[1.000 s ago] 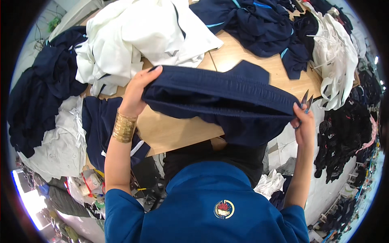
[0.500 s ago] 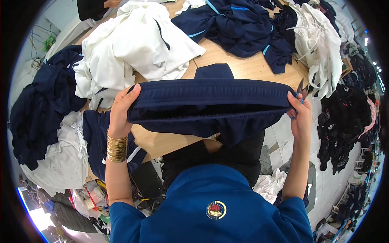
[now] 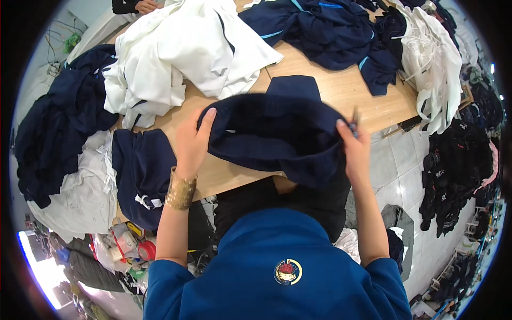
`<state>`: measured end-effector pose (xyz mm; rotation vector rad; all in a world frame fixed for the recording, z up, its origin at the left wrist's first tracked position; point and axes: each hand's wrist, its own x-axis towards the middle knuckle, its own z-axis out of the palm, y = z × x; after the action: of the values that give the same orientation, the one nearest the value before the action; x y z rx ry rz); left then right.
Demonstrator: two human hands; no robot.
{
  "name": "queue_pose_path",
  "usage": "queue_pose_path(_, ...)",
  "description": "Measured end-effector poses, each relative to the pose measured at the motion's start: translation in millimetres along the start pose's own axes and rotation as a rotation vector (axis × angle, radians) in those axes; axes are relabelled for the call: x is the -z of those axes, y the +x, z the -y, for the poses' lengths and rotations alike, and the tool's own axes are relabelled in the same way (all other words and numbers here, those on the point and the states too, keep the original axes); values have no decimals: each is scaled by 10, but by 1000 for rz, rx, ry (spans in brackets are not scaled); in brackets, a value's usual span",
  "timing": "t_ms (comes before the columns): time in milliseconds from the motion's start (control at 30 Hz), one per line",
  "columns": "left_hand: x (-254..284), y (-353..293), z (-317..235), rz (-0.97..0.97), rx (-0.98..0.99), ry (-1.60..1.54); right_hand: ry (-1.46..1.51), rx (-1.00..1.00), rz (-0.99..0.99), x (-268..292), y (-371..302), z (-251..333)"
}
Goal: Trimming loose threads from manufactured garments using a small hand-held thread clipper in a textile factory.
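Navy elastic-waist pants (image 3: 277,152) hang between my two hands over the near side of the table, with the waistband open in a slack oval. My left hand (image 3: 196,140) grips the left end of the waistband, thumb on top and fingers hidden in the cloth. At the right end, my right hand (image 3: 353,146) pinches the band. Blurred thread snips (image 3: 356,116) stick up from that same hand. Part of the pants lies on the wooden tabletop (image 3: 341,98) beyond the waistband.
Beyond my hands lie a white garment pile (image 3: 176,48) and navy garments with light-blue trim (image 3: 320,34). White cloth (image 3: 431,64) hangs off the right table edge. A folded navy piece (image 3: 143,170) lies left. Another person's hand (image 3: 146,6) shows at the far left.
My hands have come closer together, so the stretched waistband has slackened into an open oval. My left hand moved right and my right hand moved left.
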<state>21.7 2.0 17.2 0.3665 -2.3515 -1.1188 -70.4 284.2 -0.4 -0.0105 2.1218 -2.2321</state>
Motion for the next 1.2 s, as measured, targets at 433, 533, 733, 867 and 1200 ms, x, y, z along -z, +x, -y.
queue_pose_path(433, 114, -456, 5, 290, 238, -108, -105, -306, 77, 26, 51, -443)
queue_pose_path(533, 6, -685, 20, 1077, 878, -626, -110, -281, 83, 23, 58, -451)
queue_pose_path(733, -587, -1015, 6, 626, 1002, -1349, -124, -288, 76, 9, -13, -398)
queue_pose_path(867, -758, -1079, 58, 485, 1141, -1574, -107, -281, 100, 9, -69, -387)
queue_pose_path(1200, -708, -1147, 117, 405, 1194, -1563, -155, -274, 89, 22, -60, -433)
